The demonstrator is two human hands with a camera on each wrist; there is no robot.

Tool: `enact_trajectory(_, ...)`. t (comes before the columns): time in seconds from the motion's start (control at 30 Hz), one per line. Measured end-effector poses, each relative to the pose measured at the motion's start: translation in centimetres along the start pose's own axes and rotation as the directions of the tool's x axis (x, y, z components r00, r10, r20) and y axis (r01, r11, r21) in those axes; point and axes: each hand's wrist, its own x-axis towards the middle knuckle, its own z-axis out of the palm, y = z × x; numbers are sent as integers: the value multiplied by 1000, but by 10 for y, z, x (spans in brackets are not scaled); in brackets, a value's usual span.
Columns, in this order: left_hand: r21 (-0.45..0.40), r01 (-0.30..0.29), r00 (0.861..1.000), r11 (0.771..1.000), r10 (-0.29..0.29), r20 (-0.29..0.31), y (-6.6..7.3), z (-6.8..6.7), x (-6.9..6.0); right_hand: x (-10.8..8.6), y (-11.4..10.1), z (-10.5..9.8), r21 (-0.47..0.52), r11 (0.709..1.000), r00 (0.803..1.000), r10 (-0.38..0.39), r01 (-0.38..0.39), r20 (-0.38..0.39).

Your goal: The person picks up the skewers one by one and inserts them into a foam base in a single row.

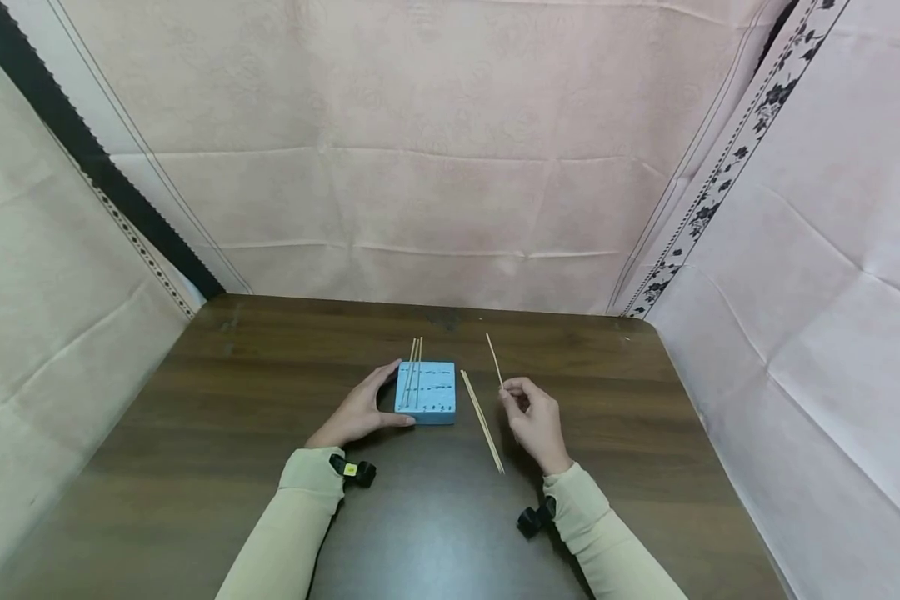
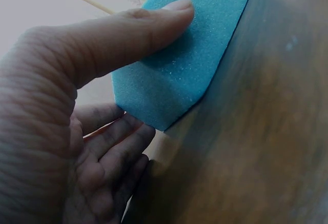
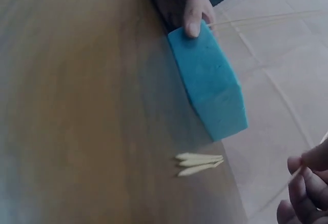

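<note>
A blue foam block (image 1: 438, 392) with rows of small marks on top lies on the table, and several thin sticks (image 1: 413, 350) stand upright in its left part. My left hand (image 1: 360, 412) grips the block from the left, its thumb (image 2: 177, 24) on the near side face and the fingers around the far side. My right hand (image 1: 534, 421), to the right of the block, pinches one thin stick (image 1: 494, 360) between thumb and fingertips; the stick points up and away. Between block and right hand lie loose sticks (image 1: 482, 421), their pointed ends (image 3: 197, 163) showing in the right wrist view.
The brown wooden table (image 1: 270, 375) ends at a far edge just beyond the block. Pale cloth (image 1: 435, 208) hangs behind and at both sides. Each wrist carries a small black camera (image 1: 365, 474).
</note>
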Motion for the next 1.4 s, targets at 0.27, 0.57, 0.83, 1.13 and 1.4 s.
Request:
enact_trajectory(0.27,-9,6,1000,1000,-6,-6,1,1,0,11,-16,-1,72,997,998,2,-6,64)
enact_trajectory(0.57,5,10,1000,1000,-10,-5,1,1,0,24,-36,3,187,982,978,-31,-9,206)
enact_trajectory(0.83,-1,2,1000,1000,-2,-5,1,1,0,35,-57,22,286,956,970,-124,60,211)
enact_trajectory(1.13,3,-13,1000,1000,13,-8,2,1,1,41,-64,40,276,953,949,-196,125,247)
enact_trajectory(1.4,2,-10,1000,1000,10,-7,1,2,0,41,-65,42,260,952,940,-230,163,253)
